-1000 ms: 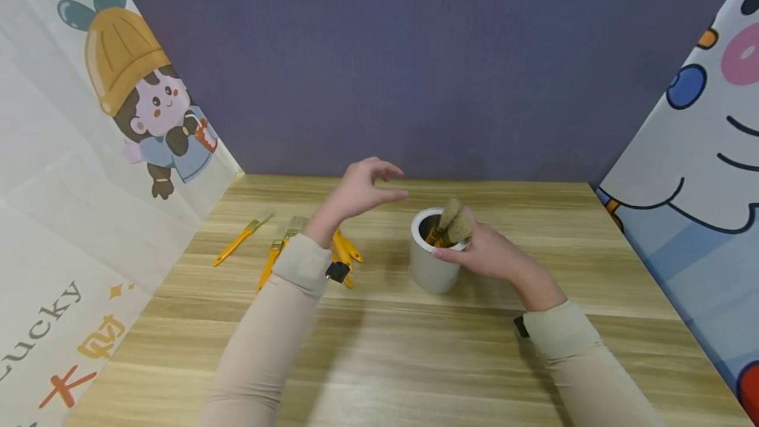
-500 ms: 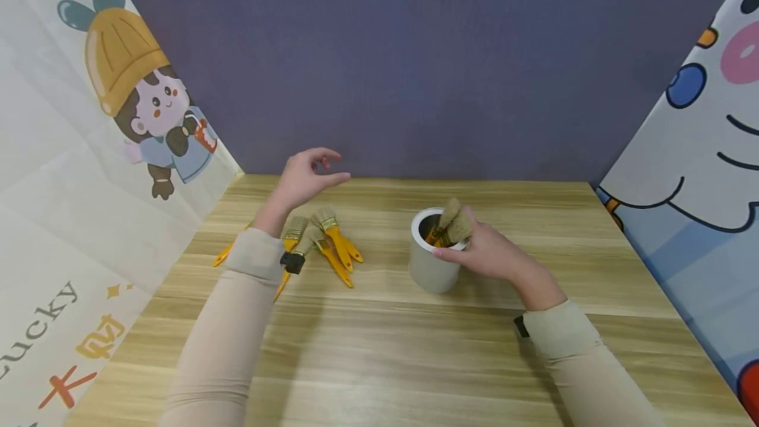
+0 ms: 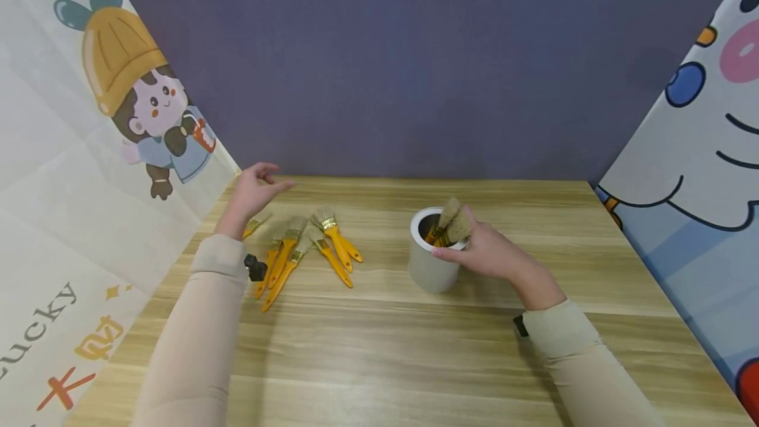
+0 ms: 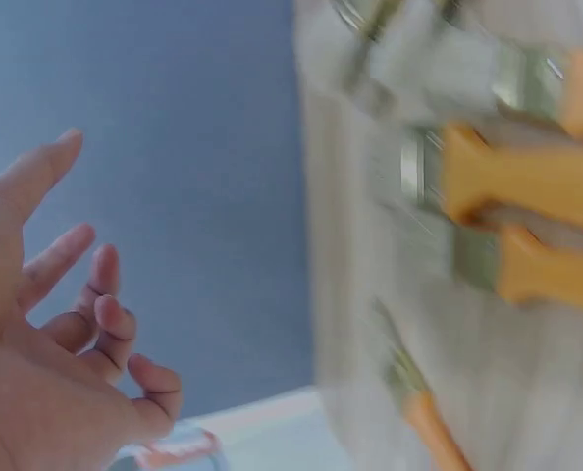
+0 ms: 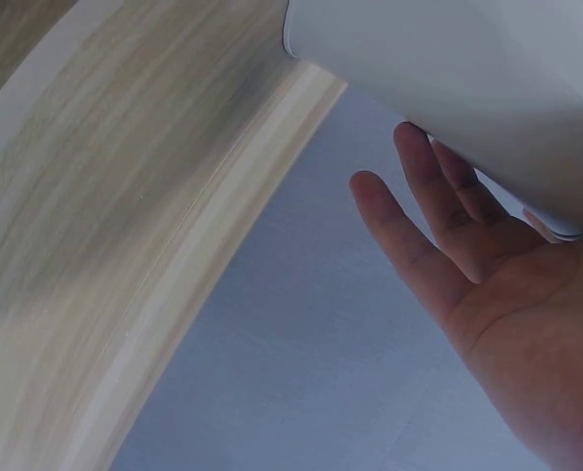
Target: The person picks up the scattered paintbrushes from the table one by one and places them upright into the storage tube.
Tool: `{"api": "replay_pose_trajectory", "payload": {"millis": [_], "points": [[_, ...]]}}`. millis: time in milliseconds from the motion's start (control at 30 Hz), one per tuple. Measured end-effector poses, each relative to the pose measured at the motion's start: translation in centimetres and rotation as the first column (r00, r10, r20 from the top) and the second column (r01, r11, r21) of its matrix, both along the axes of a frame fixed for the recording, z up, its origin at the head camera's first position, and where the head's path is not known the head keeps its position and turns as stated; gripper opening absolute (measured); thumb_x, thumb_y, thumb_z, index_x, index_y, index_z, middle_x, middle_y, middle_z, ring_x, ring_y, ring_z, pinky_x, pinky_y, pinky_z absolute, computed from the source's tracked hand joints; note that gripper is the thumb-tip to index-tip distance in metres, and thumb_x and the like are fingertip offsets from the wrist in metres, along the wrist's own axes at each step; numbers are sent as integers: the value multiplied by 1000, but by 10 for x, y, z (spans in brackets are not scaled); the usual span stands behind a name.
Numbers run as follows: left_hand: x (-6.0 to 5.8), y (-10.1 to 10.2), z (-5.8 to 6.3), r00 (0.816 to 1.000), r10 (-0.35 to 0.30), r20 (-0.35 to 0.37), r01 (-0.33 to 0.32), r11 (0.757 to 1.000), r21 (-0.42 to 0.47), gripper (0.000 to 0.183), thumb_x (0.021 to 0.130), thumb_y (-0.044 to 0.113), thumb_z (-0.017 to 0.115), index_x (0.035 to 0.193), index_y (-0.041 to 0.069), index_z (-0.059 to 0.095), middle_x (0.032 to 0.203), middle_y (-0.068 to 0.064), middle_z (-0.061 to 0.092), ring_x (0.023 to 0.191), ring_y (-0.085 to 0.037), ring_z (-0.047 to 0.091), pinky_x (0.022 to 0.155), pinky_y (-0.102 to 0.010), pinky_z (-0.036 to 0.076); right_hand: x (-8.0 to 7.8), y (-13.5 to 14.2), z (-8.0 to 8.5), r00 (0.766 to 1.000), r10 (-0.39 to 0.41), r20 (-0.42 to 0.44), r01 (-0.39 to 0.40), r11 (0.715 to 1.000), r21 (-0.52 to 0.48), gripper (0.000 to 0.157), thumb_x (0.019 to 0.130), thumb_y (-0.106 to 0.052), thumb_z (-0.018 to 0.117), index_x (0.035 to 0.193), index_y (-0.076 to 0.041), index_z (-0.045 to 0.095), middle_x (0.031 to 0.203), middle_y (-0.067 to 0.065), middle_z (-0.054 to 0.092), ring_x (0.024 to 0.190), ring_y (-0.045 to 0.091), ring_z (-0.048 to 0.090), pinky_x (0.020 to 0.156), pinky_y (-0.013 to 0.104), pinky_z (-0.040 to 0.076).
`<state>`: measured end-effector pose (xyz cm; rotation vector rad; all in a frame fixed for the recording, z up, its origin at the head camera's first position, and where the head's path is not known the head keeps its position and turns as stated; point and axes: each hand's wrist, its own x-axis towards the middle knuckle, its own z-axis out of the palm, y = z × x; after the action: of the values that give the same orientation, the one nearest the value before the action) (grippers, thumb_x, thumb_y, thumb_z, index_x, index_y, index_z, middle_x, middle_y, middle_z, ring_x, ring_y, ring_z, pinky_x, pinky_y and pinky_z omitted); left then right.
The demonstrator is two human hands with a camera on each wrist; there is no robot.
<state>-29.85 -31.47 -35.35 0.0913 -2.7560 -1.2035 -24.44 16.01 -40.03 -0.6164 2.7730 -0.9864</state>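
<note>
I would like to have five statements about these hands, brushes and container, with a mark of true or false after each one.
1. The left hand holds a brush. False: it holds nothing.
2. The right hand grips the white container. True.
3. The brushes inside the container have their bristles upward. True.
4. The loose brushes on the table have blue handles. False: their handles are yellow-orange.
5. The white container lies on its side. False: it stands upright.
</note>
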Motion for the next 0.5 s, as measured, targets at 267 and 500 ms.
{"api": "replay_pose_trajectory", "payload": {"millis": [267, 500], "points": [[-2, -34, -31, 996, 86, -4, -86, 994, -62, 78, 99, 47, 74, 158, 5, 46, 136, -28, 55, 112, -39, 55, 90, -49, 48, 0, 0, -1, 1000, 3, -10, -4, 1000, -8, 94, 90, -64, 77, 152, -12, 31, 139, 24, 64, 132, 41, 64, 107, 61, 51], [-1, -58, -53, 993, 112, 44, -106, 987, -117, 77, 100, 43, 73, 156, -1, 45, 133, -32, 55, 112, -43, 56, 90, -53, 50, 0, -1, 0, 1000, 3, -9, -3, 1000, -11, 89, 90, -63, 78, 147, -11, 35, 137, 22, 65, 130, 40, 65, 106, 60, 52]]}}
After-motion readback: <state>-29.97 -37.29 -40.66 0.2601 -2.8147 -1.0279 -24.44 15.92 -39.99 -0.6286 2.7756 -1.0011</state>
